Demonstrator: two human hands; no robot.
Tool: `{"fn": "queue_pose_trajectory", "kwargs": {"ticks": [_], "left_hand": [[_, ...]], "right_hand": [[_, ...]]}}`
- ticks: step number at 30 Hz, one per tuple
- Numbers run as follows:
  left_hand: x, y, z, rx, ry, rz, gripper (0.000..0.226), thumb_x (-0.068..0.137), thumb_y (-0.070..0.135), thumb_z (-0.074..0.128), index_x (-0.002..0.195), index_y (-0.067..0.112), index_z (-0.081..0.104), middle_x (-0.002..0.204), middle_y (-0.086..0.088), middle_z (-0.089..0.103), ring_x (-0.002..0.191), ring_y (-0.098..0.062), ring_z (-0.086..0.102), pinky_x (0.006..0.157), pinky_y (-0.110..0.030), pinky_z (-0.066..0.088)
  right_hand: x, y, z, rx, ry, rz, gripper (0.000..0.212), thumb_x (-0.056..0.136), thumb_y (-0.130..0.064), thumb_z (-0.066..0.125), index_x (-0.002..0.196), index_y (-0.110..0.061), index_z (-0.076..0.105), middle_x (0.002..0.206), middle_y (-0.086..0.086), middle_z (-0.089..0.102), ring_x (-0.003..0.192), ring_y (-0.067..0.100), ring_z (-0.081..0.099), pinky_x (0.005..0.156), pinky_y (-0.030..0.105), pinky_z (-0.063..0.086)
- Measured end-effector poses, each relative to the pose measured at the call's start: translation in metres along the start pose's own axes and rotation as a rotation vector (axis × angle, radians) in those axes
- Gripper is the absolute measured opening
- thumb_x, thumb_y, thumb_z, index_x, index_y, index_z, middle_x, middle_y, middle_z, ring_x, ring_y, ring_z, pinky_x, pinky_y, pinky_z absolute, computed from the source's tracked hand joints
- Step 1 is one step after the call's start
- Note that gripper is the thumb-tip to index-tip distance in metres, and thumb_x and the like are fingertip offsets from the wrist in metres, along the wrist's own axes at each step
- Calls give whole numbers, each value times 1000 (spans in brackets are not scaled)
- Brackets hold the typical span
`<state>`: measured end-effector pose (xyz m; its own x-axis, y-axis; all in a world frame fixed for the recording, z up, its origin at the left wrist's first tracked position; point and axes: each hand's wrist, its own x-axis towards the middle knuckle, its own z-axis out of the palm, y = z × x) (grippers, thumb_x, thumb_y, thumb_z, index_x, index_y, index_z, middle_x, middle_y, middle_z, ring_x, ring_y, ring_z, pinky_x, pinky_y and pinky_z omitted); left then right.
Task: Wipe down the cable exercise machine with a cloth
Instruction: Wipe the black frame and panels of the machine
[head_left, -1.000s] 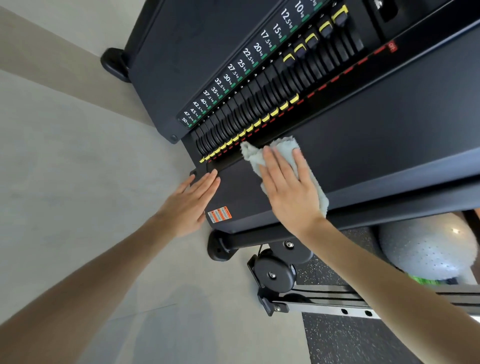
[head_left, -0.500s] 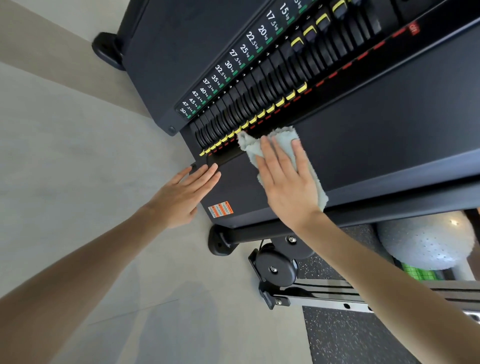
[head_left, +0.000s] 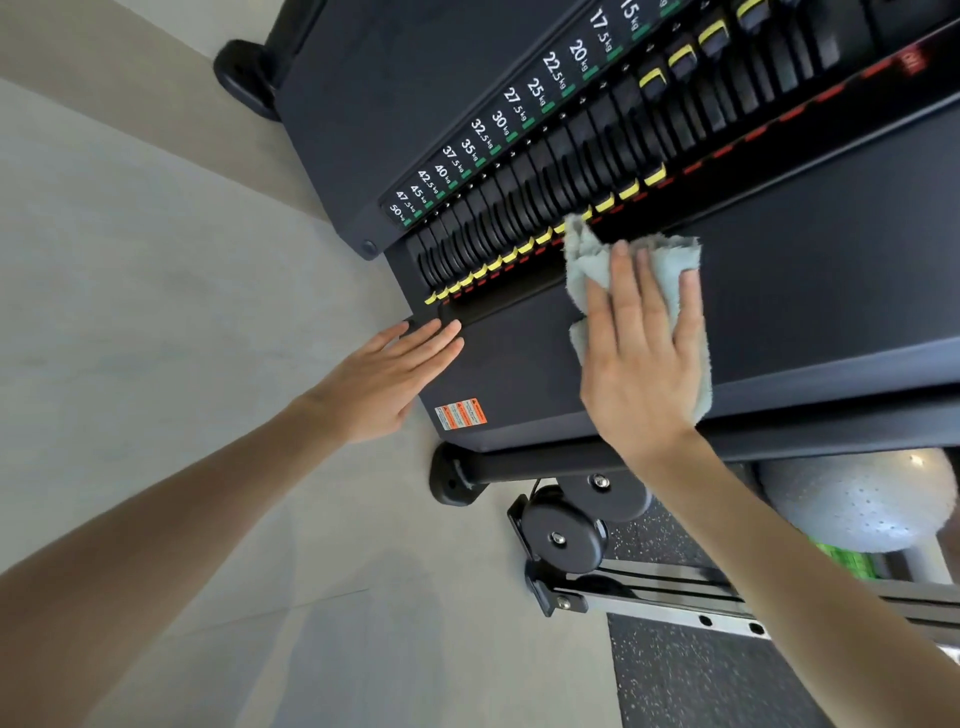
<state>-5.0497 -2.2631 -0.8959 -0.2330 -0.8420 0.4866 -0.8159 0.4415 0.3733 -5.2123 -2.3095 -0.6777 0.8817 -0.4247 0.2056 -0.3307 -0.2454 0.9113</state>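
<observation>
Cable machine (head_left: 805, 291): matte black panel, with the weight stack (head_left: 571, 171) and its white kg labels alongside.
Cloth (head_left: 587, 260): pale blue-green, spread on the panel against the stack's yellow tabs.
Right hand (head_left: 644, 364): flat on the cloth, fingers straight and spread, pressing it down.
Left hand (head_left: 384, 379): flat on the panel's end corner, holding nothing.
Floor (head_left: 156, 312): pale grey, beside the machine.
Speckled rubber mat (head_left: 691, 675) and grey exercise ball (head_left: 857, 504): below the machine's base.

Flat hands (head_left: 641, 364), cloth (head_left: 587, 262) on machine (head_left: 805, 291)
</observation>
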Motion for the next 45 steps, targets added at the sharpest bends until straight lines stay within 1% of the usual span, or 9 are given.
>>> {"fn": "queue_pose_trajectory", "kwargs": {"ticks": [11, 14, 16, 19, 27, 32, 37, 40, 45], "left_hand": [[-30, -19, 1, -1, -14, -68, 76, 68, 1, 66, 141, -1, 46, 148, -18, 45, 135, -32, 45, 110, -40, 22], [-38, -23, -2, -5, -11, -92, 76, 68, 1, 66, 141, -2, 46, 147, -19, 45, 134, -33, 46, 111, -40, 20], [-44, -27, -5, -6, -8, -105, 76, 66, -2, 66, 140, -2, 47, 146, -20, 46, 133, -35, 47, 111, -41, 20], [-53, -31, -9, -1, -26, -120, 79, 63, -3, 72, 139, -2, 49, 144, -22, 48, 131, -36, 49, 110, -40, 19], [-65, -35, -26, 0, -25, -129, 74, 59, -6, 76, 130, -3, 57, 138, -22, 54, 123, -36, 56, 106, -40, 27], [-68, -25, -37, -6, -51, -116, 71, 57, -1, 81, 126, -1, 62, 136, -20, 56, 119, -34, 60, 98, -49, 47], [-55, -4, -35, -28, -61, -88, 75, 53, 2, 84, 125, -1, 63, 133, -18, 59, 114, -30, 63, 96, -49, 49], [-33, 11, -37, -56, -56, -58, 80, 53, 3, 86, 129, -1, 59, 136, -18, 57, 116, -29, 62, 97, -47, 48], [2, 22, -44, -30, -16, 3, 82, 67, 5, 75, 144, 3, 45, 152, -13, 40, 131, -25, 49, 112, -40, 29]], "right_hand": [[-21, -84, 21, -67, -342, -279, 64, 93, -32, 46, 148, -7, 26, 157, 18, 17, 143, 30, 15, 115, 57, -6], [-25, -109, 25, -89, -396, -411, 58, 94, -26, 27, 150, -9, 26, 158, 19, 14, 146, 31, 11, 111, 60, -16], [-24, -122, 29, -67, -404, -428, 59, 94, -21, 12, 150, -8, 25, 158, 18, 14, 147, 30, 12, 111, 60, -16], [-26, -141, 37, -44, -434, -471, 59, 99, -31, 31, 151, -7, 19, 159, 20, 9, 147, 33, 6, 113, 59, -11], [-36, -157, 48, -2, -401, -653, 54, 98, -29, 37, 148, -10, 31, 157, 13, 22, 146, 30, 16, 116, 55, -2], [-49, -123, 40, -14, -400, -762, 55, 99, -27, 34, 150, -10, 23, 157, 16, 19, 146, 32, 13, 113, 56, -10], [-55, -45, 23, -33, -267, -567, 55, 91, -25, 52, 143, -11, 41, 154, 18, 28, 142, 33, 26, 116, 58, -8], [-44, 5, 12, 29, -121, -407, 46, 84, -23, 67, 126, -8, 55, 144, 18, 44, 131, 32, 41, 118, 54, 13], [-21, 80, -14, 49, 137, -273, 28, 93, -23, 60, 116, -8, 63, 132, 16, 58, 122, 30, 55, 108, 53, 36]]}}
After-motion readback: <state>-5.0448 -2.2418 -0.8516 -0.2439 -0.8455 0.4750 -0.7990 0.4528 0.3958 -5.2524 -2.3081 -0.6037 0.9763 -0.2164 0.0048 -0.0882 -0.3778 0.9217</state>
